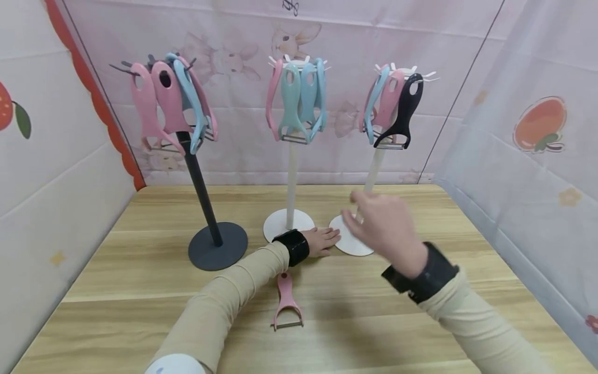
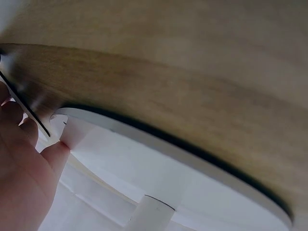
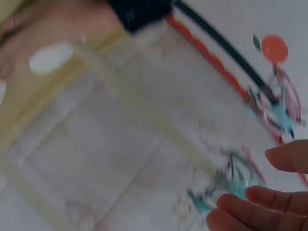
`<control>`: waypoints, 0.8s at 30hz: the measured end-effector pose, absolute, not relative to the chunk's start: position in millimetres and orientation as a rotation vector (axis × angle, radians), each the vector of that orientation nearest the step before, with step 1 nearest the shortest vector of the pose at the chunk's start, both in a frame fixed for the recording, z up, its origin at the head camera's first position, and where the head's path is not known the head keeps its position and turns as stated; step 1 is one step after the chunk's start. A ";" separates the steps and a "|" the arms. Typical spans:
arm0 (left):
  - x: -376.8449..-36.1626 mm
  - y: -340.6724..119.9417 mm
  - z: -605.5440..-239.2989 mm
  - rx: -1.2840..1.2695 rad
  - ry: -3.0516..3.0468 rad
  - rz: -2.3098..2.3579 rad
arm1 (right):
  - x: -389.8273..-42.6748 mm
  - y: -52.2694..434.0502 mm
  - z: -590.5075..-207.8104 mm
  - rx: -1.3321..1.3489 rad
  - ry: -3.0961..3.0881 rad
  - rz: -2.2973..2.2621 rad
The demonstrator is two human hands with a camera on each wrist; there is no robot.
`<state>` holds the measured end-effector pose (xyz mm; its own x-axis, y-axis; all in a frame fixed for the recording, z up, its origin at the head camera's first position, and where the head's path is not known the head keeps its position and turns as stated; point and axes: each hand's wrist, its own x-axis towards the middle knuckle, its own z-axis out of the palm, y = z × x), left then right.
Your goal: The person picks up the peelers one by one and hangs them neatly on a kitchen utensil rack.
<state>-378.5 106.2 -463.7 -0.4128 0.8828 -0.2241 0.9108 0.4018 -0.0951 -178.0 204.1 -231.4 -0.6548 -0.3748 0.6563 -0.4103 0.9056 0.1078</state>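
Observation:
My left hand [image 1: 321, 241] lies low over the table between two white stands, its fingers extended and their tips at the edge of the right stand's round base [image 1: 355, 244]. In the left wrist view its thumb touches the rim of the middle stand's base [image 2: 144, 149]. My right hand [image 1: 385, 226], blurred, is raised in front of the right stand, fingers loosely bent and holding nothing. A pink peeler [image 1: 285, 297] lies on the table below my left wrist, blade end toward me. Peelers hang from the middle stand, including a teal peeler [image 1: 290, 98], and a black peeler [image 1: 405, 111] hangs on the right stand.
At the left a dark stand [image 1: 201, 192] carries pink and blue peelers, among them a pink peeler [image 1: 168, 93]. Behind the wooden table [image 1: 140, 291] hangs a curtain [image 1: 224, 145] printed with rabbits. Fabric walls border both sides.

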 end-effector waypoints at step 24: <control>-361.1 100.5 -437.6 1.501 2.469 -0.257 | -165.9 124.7 -359.9 0.986 -2.822 -0.155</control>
